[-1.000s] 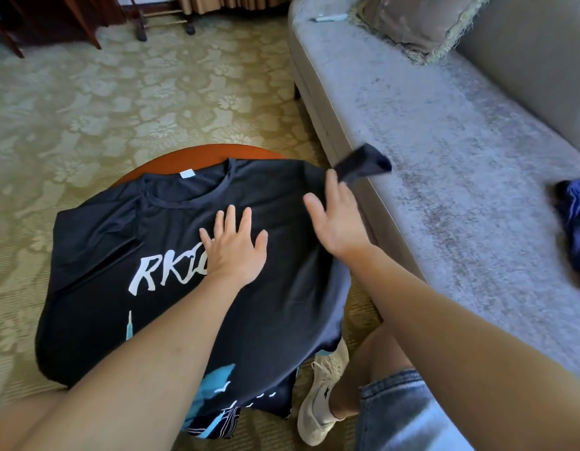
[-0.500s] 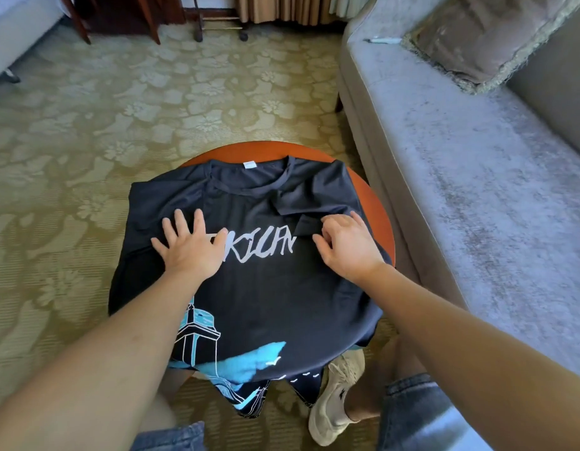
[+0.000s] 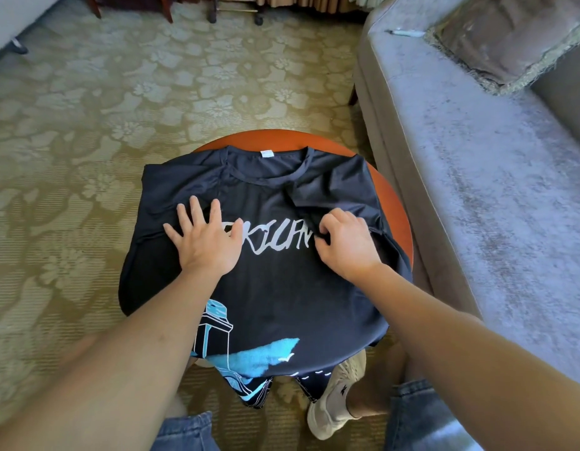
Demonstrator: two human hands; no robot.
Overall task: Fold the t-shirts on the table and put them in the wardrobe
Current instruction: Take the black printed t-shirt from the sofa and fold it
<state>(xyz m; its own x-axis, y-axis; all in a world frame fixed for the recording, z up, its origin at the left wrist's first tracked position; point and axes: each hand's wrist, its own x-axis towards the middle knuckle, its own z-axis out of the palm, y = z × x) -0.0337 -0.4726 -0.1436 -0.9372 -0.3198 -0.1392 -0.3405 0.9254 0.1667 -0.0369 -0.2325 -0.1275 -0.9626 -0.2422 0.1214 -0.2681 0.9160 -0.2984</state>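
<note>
Black, thin and limp, the shirt (image 3: 282, 288) lies face up across the small round table (image 3: 275, 138), collar away from you and hem hanging over the near edge toward your knees. Your left grip (image 3: 205, 240) is open, palm flat and fingers spread on the chest beside the white lettering, pinning the cloth. Your right grip (image 3: 345, 245) is curled, its fingertips pinching a fold of the shirt where the sleeve (image 3: 334, 193) on that side is turned in over the chest. Expect it to weigh next to nothing and keep no shape of its own. It will likely sag, crease and slide on the smooth tabletop, and the overhanging hem may drag the whole piece toward you once the flat palm lifts. Best to take hold at seams and edges, I would judge: shoulder seam and side hem, layers pinched together, not the middle of the panel, which only bunches. Press each fold flat with an open palm before making another.
</note>
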